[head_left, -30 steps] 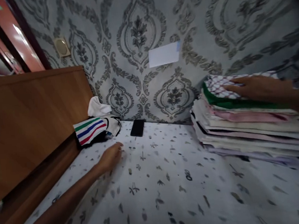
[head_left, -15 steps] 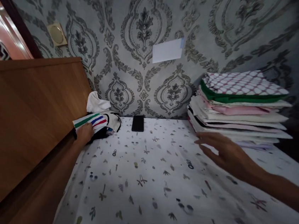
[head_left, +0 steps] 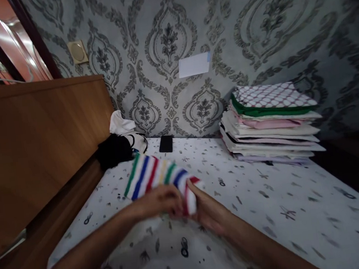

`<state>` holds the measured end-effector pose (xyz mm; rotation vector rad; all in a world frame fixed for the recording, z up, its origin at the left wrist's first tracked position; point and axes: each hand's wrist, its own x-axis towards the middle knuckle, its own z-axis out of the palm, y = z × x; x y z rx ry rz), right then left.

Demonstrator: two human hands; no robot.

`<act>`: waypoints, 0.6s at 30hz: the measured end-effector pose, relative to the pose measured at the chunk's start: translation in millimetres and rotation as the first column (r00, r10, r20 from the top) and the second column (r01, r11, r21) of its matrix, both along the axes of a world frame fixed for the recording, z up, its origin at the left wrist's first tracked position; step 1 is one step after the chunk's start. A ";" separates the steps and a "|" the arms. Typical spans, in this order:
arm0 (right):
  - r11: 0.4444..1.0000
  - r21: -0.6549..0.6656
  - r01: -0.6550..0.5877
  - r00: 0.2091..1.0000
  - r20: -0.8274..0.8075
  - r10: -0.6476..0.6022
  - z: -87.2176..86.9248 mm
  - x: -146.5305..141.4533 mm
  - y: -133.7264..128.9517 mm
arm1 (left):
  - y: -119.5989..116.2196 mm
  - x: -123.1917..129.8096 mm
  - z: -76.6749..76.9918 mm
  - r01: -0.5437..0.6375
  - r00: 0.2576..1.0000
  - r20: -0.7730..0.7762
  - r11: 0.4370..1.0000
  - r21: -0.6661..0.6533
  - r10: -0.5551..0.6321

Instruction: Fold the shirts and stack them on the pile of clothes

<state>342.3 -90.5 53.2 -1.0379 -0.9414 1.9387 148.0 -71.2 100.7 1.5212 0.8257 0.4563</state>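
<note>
A white garment with green, blue, red and yellow stripes (head_left: 151, 174) is held up over the bed, its free end pointing to the far left. I cannot tell its exact kind. My right hand (head_left: 206, 206) grips the near right end, thumb on top. My left hand (head_left: 163, 200) has its fingers curled at the lower edge beside the right hand, slightly blurred. Behind the garment's far end lies a heap of clothes: a black piece (head_left: 115, 150), a white one with black trim (head_left: 138, 142) and a plain white one (head_left: 121, 123).
A neat stack of folded cloths (head_left: 270, 127) stands against the wall at right. A black phone-like slab (head_left: 166, 144) lies on the printed bedsheet (head_left: 228, 236) near the wall. A wooden bed panel (head_left: 46, 144) rises along the left. A white paper (head_left: 194, 65) is on the wall.
My left hand has brought the striped garment from the heap toward me, baring the black piece. My right hand has come from beside the stack and taken hold of the garment.
</note>
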 end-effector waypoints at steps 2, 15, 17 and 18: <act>0.995 -0.088 0.041 0.997 -0.060 -0.046 -5.6 -2.6 -8.2 | -29.4 14.0 1.8 0.407 0.910 -0.103 0.912 0.043 -0.402; 0.788 0.071 -0.611 0.718 0.471 0.514 23.3 97.4 -68.2 | 94.6 -12.7 -60.3 0.074 0.799 -0.510 0.789 0.609 0.319; 0.814 0.090 -0.574 0.669 0.625 0.403 19.6 113.7 -66.8 | 97.0 -12.3 -69.2 0.156 0.789 -0.556 0.791 0.592 0.260; 0.854 0.123 -0.506 0.637 0.720 0.274 16.9 119.3 -64.1 | 96.9 -12.6 -71.6 0.187 0.784 -0.572 0.786 0.589 0.242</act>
